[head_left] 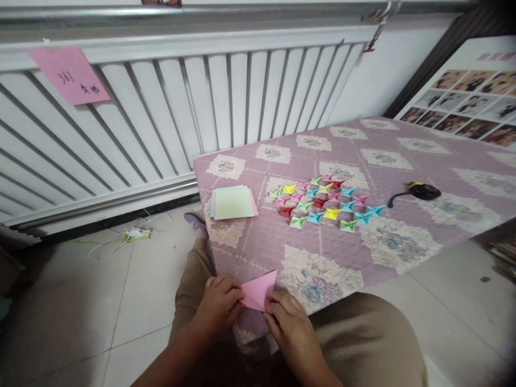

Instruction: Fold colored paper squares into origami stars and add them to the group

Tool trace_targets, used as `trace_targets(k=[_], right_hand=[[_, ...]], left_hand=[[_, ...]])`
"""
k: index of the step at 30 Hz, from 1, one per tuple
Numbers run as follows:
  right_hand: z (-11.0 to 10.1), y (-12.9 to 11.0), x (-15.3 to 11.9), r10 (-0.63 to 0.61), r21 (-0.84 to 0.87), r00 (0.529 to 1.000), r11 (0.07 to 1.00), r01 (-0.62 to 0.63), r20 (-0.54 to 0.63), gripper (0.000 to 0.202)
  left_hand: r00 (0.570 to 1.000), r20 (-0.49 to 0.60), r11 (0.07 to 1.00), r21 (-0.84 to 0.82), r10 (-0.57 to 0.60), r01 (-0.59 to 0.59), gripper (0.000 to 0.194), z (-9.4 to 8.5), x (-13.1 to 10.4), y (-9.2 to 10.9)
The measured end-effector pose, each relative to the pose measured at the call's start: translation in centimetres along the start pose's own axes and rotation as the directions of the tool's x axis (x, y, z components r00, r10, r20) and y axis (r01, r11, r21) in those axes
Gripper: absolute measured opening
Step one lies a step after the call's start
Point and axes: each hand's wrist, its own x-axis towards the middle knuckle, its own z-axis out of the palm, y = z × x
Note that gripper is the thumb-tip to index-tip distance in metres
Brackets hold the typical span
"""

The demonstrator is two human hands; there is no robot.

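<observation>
A pink sheet of origami paper (258, 292), folded over into a pointed shape, is held at the near edge of the table. My left hand (220, 302) pinches its left corner. On the opposite side, my right hand (287, 316) grips the lower right edge between thumb and fingers. Beyond my hands, to the left, lies a stack of coloured paper sheets (233, 204) with a pale green one on top. Several small folded paper figures (318, 203) in red, pink, yellow, green and blue stand in rows right of the stack.
A patterned purple cloth (258, 252) covers the table. Toward its right lies a black object with a thin curved arm (423, 191). A white radiator (237, 99) runs behind, bearing a pink note (69, 75). A photo board (471, 97) leans at the far right. A power strip (137, 234) lies on the floor.
</observation>
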Motion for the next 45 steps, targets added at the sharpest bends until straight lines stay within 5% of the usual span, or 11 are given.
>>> trace_targets(k=[22, 45], right_hand=[[0.3, -1.4, 1.3, 0.175, -0.035, 0.984, 0.984, -0.175, 0.019, 0.021], [0.4, -1.3, 1.7, 0.169, -0.079, 0.986, 0.982, -0.169, -0.009, 0.025]], left_hand=[[0.947, 0.104, 0.952, 0.076, -0.304, 0.297, 0.016, -0.7, 2.8, 0.0], [0.93, 0.166, 0.936, 0.189, -0.328, 0.297, 0.02, -1.1, 3.7, 0.5]])
